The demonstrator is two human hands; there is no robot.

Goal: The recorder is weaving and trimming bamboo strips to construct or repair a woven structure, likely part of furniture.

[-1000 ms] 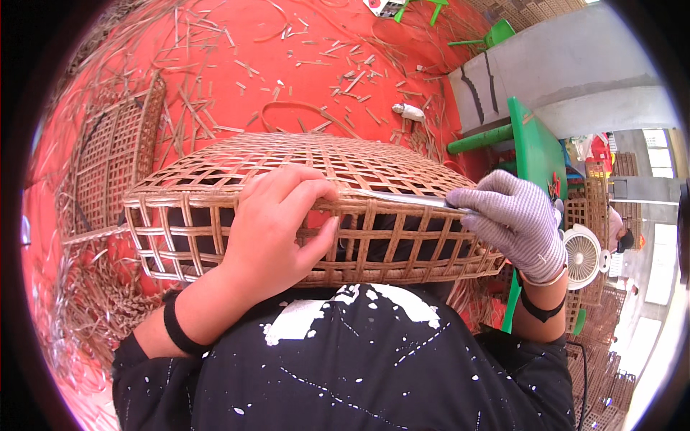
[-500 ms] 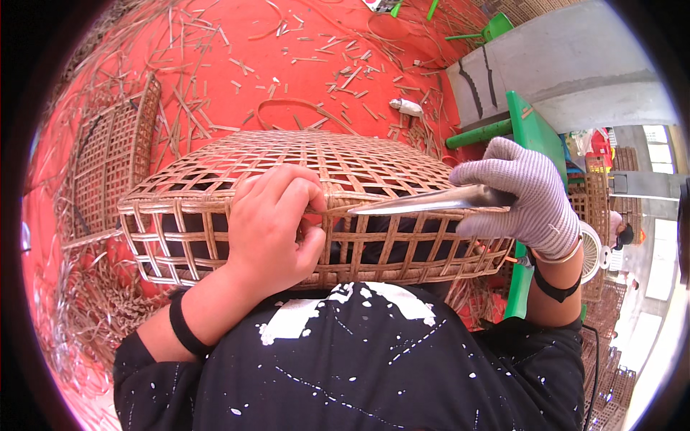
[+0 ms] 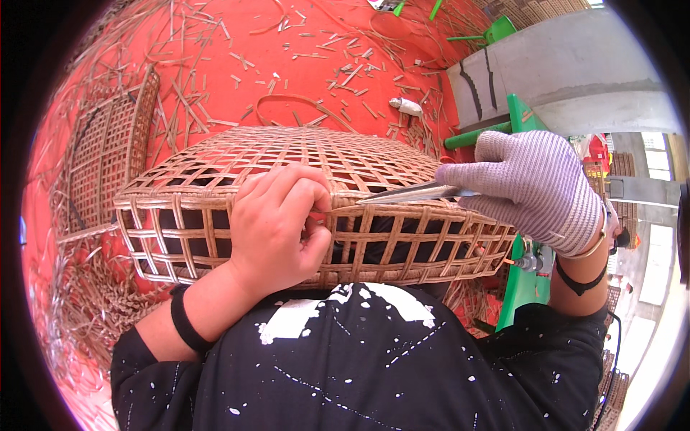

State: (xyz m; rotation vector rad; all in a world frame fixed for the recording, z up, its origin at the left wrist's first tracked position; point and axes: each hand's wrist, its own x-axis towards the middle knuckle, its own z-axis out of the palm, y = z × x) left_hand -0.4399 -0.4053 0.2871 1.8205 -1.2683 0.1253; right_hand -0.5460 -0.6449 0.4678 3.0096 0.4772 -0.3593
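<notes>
Bare left grip (image 3: 277,223) on the woven basket (image 3: 345,202), gloved right grip (image 3: 530,181) on the pointed metal tool (image 3: 417,192)
The basket sat right in front of my black shirt (image 3: 374,359), dark cloth (image 3: 377,221) showing through its gaps, so my legs were probably propping it. My left grip curled around the near top edge, likely to steady it; my right pinched the tool, tip near my left. Couldn't tell if it touched the weave. The glove (image 3: 553,161) presumably saved some skin, lol. No readable label on either.
</notes>
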